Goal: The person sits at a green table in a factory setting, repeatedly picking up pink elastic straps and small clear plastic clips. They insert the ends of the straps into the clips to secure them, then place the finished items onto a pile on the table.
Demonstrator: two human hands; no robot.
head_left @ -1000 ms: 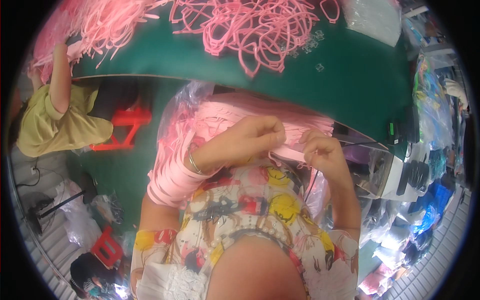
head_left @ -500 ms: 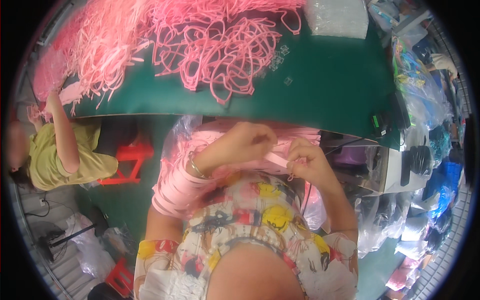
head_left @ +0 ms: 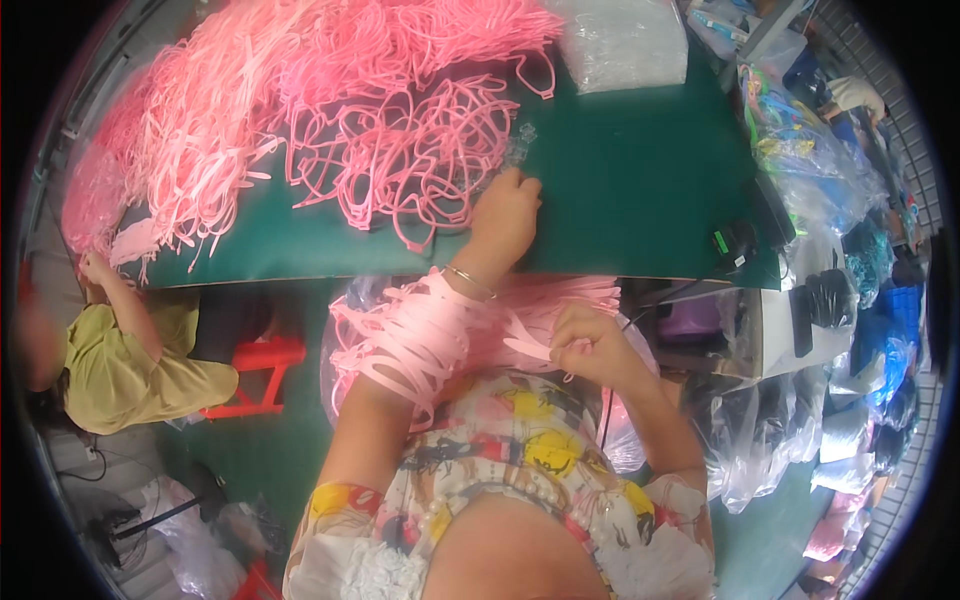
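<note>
My left hand (head_left: 505, 215) is over the near part of the green table, beside the small clear plastic pieces (head_left: 520, 140). Its fingers are curled, and whatever is under the fingertips is hidden. Many pink strap loops (head_left: 425, 325) are wound round my left wrist and forearm, below a metal bangle. Closer to my body, my right hand (head_left: 595, 345) is closed on a flat pink strap (head_left: 527, 342), pinched near its end. More pink straps (head_left: 570, 292) lie in a bundle across my lap, just under the table edge.
A large heap of pink straps (head_left: 240, 110) covers the table's (head_left: 620, 190) left and middle. Tangled pink loops (head_left: 400, 165) lie in front of it. A wrapped clear package (head_left: 625, 45) stands at the back. Another person (head_left: 140, 360) works at left near a red stool (head_left: 265, 365). Plastic bags crowd the right.
My left hand has left the strap at my lap and reached forward over the table to the clear pieces. The right hand still pinches the strap. The whole view has shifted a little.
</note>
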